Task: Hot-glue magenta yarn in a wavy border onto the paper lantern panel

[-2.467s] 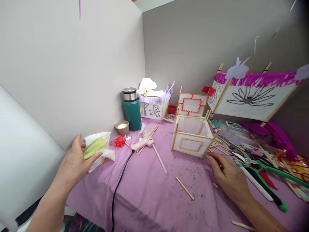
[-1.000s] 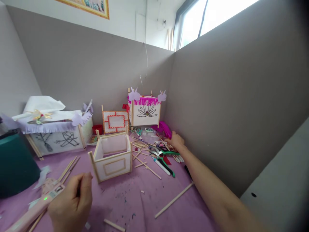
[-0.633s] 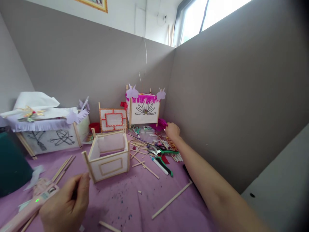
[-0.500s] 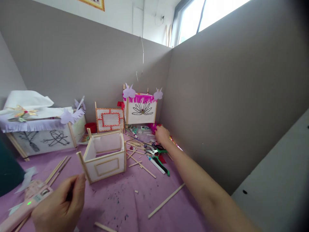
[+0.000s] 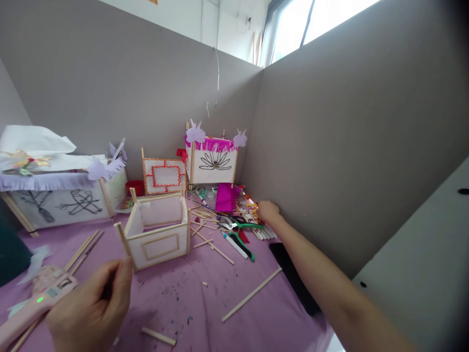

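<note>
My left hand point(image 5: 97, 303) is at the lower left, fingers curled with the thumb against them; whatever they may hold is hidden. Just beside it lies a pink handheld device point(image 5: 47, 298) with a lit green light. My right hand point(image 5: 269, 212) reaches far to the right, at a pack of markers point(image 5: 266, 233) by the grey wall; its fingers are hidden. Left of that hand lies a folded magenta sheet point(image 5: 225, 197). Between my hands stands a small open white box point(image 5: 157, 244) framed in wooden sticks.
Pruning shears point(image 5: 242, 237), a white marker point(image 5: 234, 245) and loose wooden sticks point(image 5: 212, 247) lie mid-table. Behind stand a lotus-painted box point(image 5: 214, 167) and a red-trimmed panel point(image 5: 165, 176). A fringed tissue box point(image 5: 62, 205) is at left. A black flat object point(image 5: 295, 278) lies under my right forearm.
My right hand has moved right and nearer, away from the magenta sheet, which now shows in full. My left hand stays curled. The view has shifted slightly.
</note>
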The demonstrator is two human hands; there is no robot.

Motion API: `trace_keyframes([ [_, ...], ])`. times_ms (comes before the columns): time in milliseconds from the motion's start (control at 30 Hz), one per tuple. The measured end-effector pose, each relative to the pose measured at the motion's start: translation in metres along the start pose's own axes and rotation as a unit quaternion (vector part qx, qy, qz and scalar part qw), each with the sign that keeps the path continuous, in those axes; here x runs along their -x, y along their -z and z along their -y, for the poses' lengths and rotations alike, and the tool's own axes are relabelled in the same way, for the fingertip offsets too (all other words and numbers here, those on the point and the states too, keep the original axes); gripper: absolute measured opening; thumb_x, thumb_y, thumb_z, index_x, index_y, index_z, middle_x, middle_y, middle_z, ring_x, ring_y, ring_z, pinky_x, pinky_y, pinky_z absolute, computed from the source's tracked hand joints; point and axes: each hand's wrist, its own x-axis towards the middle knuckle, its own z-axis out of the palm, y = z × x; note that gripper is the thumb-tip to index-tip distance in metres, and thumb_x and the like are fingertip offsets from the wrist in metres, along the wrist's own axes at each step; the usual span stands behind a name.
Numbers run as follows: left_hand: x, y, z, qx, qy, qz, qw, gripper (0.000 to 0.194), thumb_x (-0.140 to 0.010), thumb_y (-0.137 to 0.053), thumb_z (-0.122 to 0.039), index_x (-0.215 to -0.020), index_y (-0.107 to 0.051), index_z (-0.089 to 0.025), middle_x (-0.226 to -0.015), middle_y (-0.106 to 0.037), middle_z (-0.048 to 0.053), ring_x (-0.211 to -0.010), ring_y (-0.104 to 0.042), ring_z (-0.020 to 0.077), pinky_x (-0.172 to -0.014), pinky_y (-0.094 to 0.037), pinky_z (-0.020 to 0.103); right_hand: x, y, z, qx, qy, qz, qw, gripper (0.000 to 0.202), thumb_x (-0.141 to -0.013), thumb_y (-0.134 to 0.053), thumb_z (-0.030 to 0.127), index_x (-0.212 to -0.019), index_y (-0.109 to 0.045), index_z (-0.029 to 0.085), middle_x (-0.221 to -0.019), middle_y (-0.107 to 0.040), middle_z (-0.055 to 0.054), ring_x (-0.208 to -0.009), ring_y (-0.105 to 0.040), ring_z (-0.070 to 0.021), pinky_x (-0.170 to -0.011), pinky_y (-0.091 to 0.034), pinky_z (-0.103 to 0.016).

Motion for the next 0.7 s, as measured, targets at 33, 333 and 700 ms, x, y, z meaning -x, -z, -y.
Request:
trace_keyframes([
  [33, 0.000, 0.000, 0.000, -0.023, -0.016, 0.001, 1.000, 0.027, -0.079, -0.052, -0.044, -0.068, -0.060, -0.020, -0.049, -0.053, -0.001, -0.046, -0.046, 0.0139, -0.050, -0.030, 0.027, 0.004, -0.003, 0.001, -0.008, -0.005, 0.005, 1.000, 0.034, -0.092, -0.058, 0.032, -0.121, -0.056, 0.016, -0.121, -0.059, -0.010, -0.101, -0.061, -0.0218, -0.084, -0.052, -0.042],
  [333, 0.003, 0.001, 0.001, -0.076, -0.047, 0.039, 0.995, 0.029, -0.089, -0.045, -0.041, -0.077, -0.060, -0.020, -0.055, -0.056, 0.001, -0.052, -0.053, 0.0172, -0.052, -0.033, 0.029, 0.010, 0.041, 0.002, -0.173, 0.019, -0.001, 0.985, 0.031, -0.092, -0.057, 0.033, -0.119, -0.058, 0.018, -0.120, -0.059, -0.008, -0.101, -0.061, -0.0218, -0.084, -0.052, -0.042],
  [700, 0.003, 0.001, -0.002, -0.045, -0.091, 0.031, 0.994, 0.024, -0.086, -0.051, -0.036, -0.073, -0.062, -0.019, -0.049, -0.054, -0.002, -0.046, -0.051, 0.0140, -0.052, -0.034, 0.027, 0.077, 0.122, 0.036, -0.497, 0.243, -0.075, 0.830, 0.016, -0.090, -0.056, 0.026, -0.079, -0.057, 0.016, -0.060, -0.055, 0.005, -0.042, -0.046, -0.0042, -0.039, -0.033, -0.016],
])
